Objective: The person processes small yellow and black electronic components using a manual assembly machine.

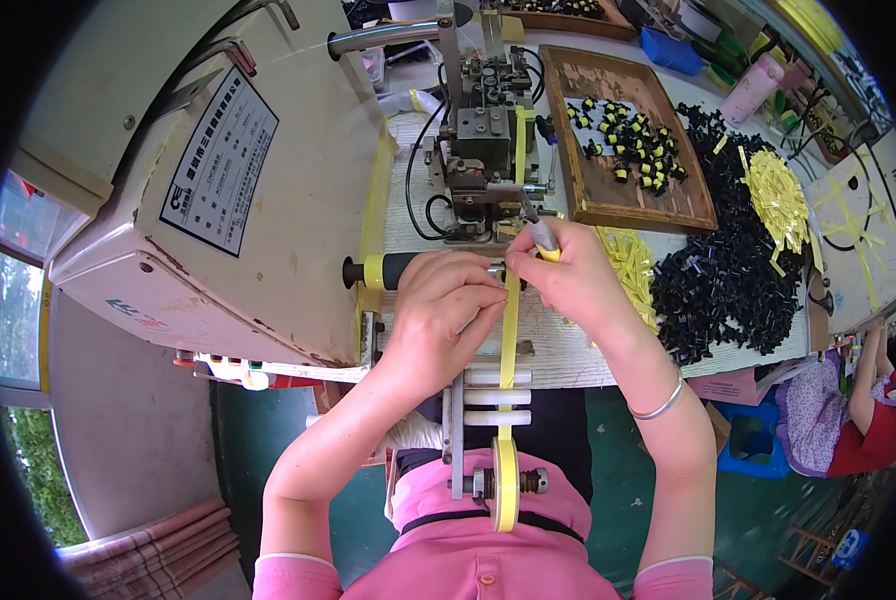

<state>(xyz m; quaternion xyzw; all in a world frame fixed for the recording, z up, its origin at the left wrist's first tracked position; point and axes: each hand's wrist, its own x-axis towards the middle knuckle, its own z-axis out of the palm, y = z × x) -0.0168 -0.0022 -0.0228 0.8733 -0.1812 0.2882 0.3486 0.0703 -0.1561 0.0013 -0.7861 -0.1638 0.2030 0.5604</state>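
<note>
In front of the winding machine (pixel 488 140), my left hand (pixel 436 318) is closed, its fingers together over the end of a black spindle (pixel 393 270) with a yellow band. What the fingertips pinch is hidden. My right hand (pixel 575 275) grips a slim silver tool with a pointed blade, like a craft knife (pixel 543 238), tip angled up toward the machine. Both hands' fingertips almost meet above the yellow tape (pixel 510 345). This tape runs down over white rollers (pixel 498 397) to a yellow tape roll (pixel 506 485) at my waist.
A big cream machine housing (pixel 288 210) fills the left. On the right stands a wooden tray (pixel 648 210) of black parts with yellow tape. Beside it lie a heap of black parts (pixel 728 300) and yellow strip piles (pixel 628 265). Another person (pixel 838 410) sits far right.
</note>
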